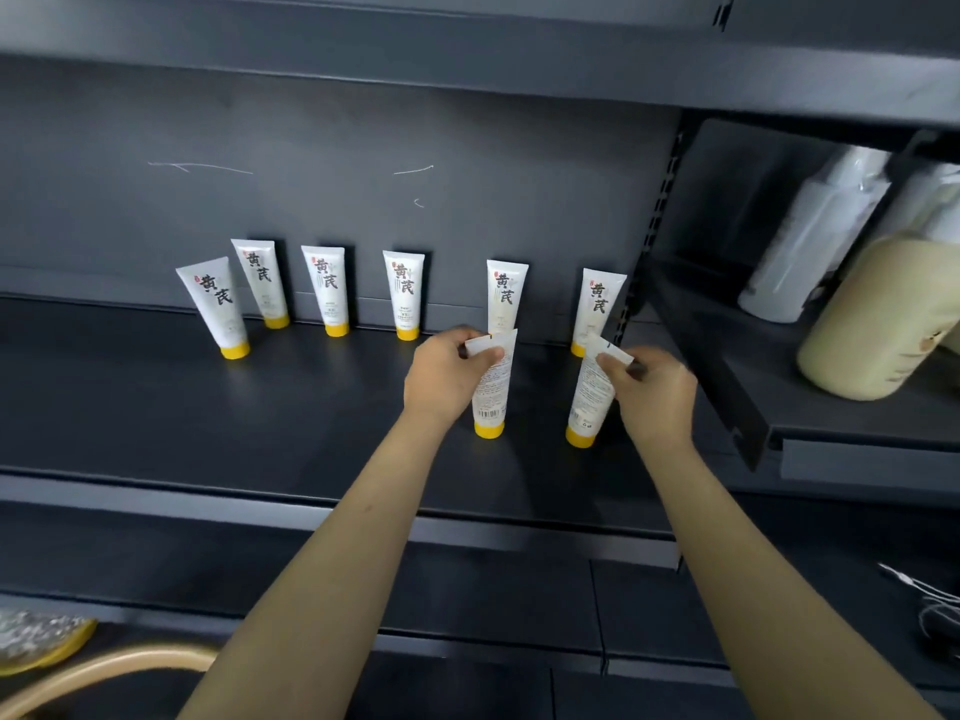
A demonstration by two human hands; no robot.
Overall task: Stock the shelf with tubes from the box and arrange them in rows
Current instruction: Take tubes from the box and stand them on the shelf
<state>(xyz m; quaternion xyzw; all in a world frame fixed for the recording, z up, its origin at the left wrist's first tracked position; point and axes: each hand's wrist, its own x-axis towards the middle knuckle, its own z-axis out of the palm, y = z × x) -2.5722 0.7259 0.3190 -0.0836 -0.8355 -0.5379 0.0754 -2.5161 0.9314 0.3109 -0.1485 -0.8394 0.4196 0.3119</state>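
Observation:
Several white tubes with yellow caps stand cap-down along the back of the dark shelf (156, 407), the leftmost tube (215, 306) a little forward of the row. My left hand (444, 376) pinches the crimped top of a tube (492, 392) that stands on its cap in front of the row, its printed back toward me. My right hand (657, 392) pinches the top of a second tube (589, 397), tilted slightly, its cap on the shelf near the right end. The box is out of view.
A shelf upright (652, 236) with slots bounds the bay on the right. Beyond it a neighbouring shelf holds pale bottles (872, 319). An upper shelf (467, 59) overhangs the bay. A tan curved rim (104, 672) shows at the bottom left.

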